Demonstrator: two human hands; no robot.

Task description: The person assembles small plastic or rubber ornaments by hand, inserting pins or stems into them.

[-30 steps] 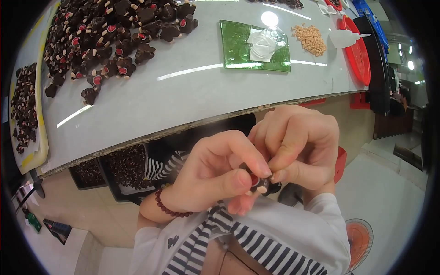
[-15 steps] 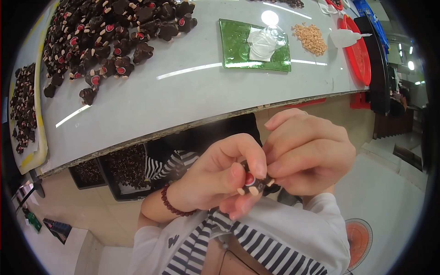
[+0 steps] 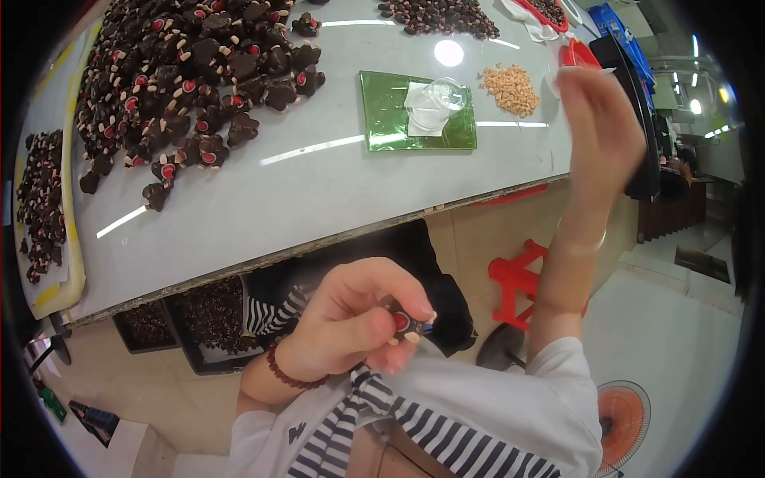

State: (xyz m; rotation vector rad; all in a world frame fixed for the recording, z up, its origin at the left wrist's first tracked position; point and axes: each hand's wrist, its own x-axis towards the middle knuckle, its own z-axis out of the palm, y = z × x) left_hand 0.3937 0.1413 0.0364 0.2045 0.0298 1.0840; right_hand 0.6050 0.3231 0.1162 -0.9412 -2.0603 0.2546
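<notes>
The left hand [image 3: 351, 323] pinches a small dark piece [image 3: 404, 319] with a red spot, its long axis slanting down-right; the right hand [image 3: 599, 131], fingers loosely apart, is raised over the table [image 3: 319, 183].

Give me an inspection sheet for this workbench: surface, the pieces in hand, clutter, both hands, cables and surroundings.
Surface: pale grey table, glossy with light glare.
Job's things: small dark flower-shaped piece with a red centre, held close to the body; a big heap of like pieces at the table's far left.
Clutter: green sheet with a clear crumpled bag on it, pile of tan bits, red tray, yellow-edged tray at the left.
Grippers: left hand pinches the piece; right hand raised over the table edge, blurred, grip not readable.
Cables: nothing seen.
Surroundings: red stool, crates under the table, orange fan on the floor.
</notes>
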